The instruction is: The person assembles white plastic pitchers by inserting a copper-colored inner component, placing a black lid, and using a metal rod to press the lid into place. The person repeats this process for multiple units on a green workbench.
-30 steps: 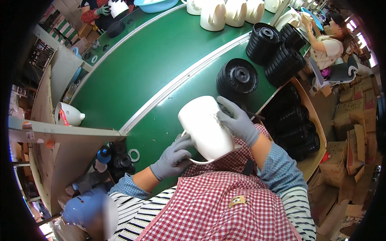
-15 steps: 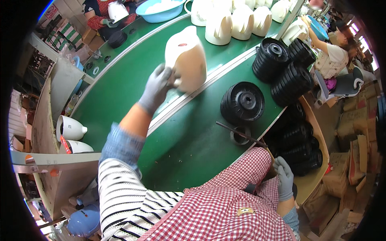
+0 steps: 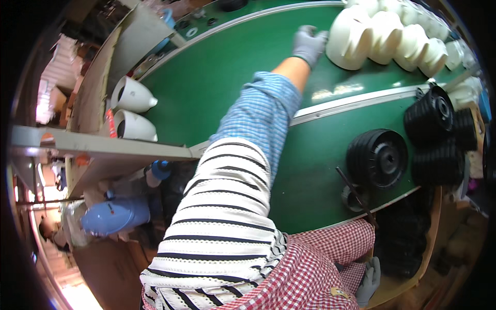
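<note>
The left hand [image 3: 309, 45], gloved in grey, has carried the white moulded plastic shell [image 3: 349, 39] farther out; the shell now stands against the row of matching white shells [image 3: 408, 39]. The right hand [image 3: 368, 281] remains lowered at the apron.

There is just one view, from a camera worn on the person's head. It looks down and forward over the person's own body. The striped sleeve [image 3: 227, 206] and the red checked apron [image 3: 310, 274] sit very close and fill the lower middle. The green worktop [image 3: 227, 77] lies farther off and runs across the top. Straight edges bend near the round, dark rim. The left hand [image 3: 309, 45] is far out, near the top.
</note>
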{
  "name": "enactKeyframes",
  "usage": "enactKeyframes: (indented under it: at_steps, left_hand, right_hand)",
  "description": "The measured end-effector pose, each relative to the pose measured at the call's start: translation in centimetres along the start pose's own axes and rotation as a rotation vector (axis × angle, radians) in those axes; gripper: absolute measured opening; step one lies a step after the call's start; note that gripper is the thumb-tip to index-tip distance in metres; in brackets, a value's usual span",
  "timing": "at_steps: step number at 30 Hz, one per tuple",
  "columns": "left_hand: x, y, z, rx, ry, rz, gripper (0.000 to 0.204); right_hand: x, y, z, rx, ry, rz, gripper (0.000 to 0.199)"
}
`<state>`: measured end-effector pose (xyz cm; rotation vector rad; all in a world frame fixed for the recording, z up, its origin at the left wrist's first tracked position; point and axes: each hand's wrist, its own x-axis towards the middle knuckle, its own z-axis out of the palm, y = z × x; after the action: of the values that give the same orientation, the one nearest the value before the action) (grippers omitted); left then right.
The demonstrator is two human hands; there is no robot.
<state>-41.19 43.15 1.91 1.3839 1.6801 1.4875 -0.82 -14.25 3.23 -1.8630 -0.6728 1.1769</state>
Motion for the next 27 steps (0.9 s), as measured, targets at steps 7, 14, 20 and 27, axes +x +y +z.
enactKeyframes:
  at_steps: [7,14,20,27]
  left_hand:
    - [-0.3,-5.4,-28.6,1.232,0.509,-0.674,0.083]
    - [-3.2,-5.1,-41.2,1.388,0.899,-0.947,0.088]
    - [-1.5,-9.6,-42.8,1.433,0.509,-0.738,0.08]
    - [0.9,-12.5,-38.4,1.474,0.244,-0.65,0.072]
  right_hand:
    - [1.6,-3.0,1.0,-0.059,-0.111,0.025,0.042]
    - [2.5,-2.2,-0.1,-0.112,-0.128,0.045,0.044]
    - [0.7,-0.4,-2.3,-0.146,0.087,0.013,0.04]
    - [-2.7,1.8,-3.7,-0.083,0.162,-0.096,0.042]
